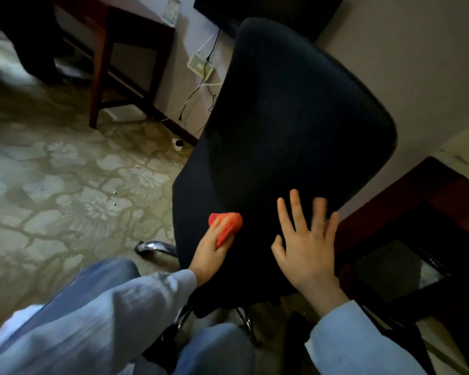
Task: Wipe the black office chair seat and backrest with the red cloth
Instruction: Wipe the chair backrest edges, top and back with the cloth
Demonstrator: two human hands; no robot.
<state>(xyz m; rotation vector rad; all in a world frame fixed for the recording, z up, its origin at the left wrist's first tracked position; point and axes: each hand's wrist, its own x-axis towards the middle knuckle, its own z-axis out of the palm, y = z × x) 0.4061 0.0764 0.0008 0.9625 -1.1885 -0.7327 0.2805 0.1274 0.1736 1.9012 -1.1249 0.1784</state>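
Observation:
The black office chair (290, 125) fills the middle of the view, its dark fabric surface facing me. My left hand (210, 251) grips the bunched red cloth (226, 221) and presses it against the chair's lower left part. My right hand (307, 239) lies flat on the fabric to the right of the cloth, fingers spread, slightly blurred, near the chair's right edge. The seat and backrest blend together in the dark, so I cannot tell which of them the hands touch.
A chrome chair leg (156, 247) sticks out at the lower left. A dark wooden table (428, 226) stands close on the right, another wooden table (111, 50) at the back left. Cables and a wall socket (201, 66) hang behind the chair. Patterned carpet (65, 185) spreads left.

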